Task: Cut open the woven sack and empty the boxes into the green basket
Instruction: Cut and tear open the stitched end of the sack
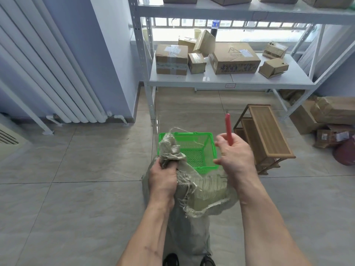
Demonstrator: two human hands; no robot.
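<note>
The woven sack (192, 204) stands upright on the tiled floor (76, 189), directly in front of the person and between the two forearms. Its top part is already cut open, with frayed threads hanging along the cut edge, and a cardboard box (199, 200) shows inside the opening.

The left hand (163, 179) grips the bunched, tied neck of the sack; the fingers are curled tight around the cloth, and the twisted end of the neck rises above the fist. The right hand (235, 154) is raised just to the right of the sack opening and a little above it, not touching the cloth. Its fingers are closed around the handle of a red cutter (228, 131), which points upward away from the sack.

The green basket (207, 150) sits on the floor just behind the sack, between the two hands in the view; the sack neck covers its left part. I see no boxes in the visible part of the basket.

A wooden stool (269, 139) stands to the right of the basket. Farther back, a white metal shelf (211, 79) carries several cardboard boxes (234, 58), and a white radiator (57, 73) is at the left wall
</note>
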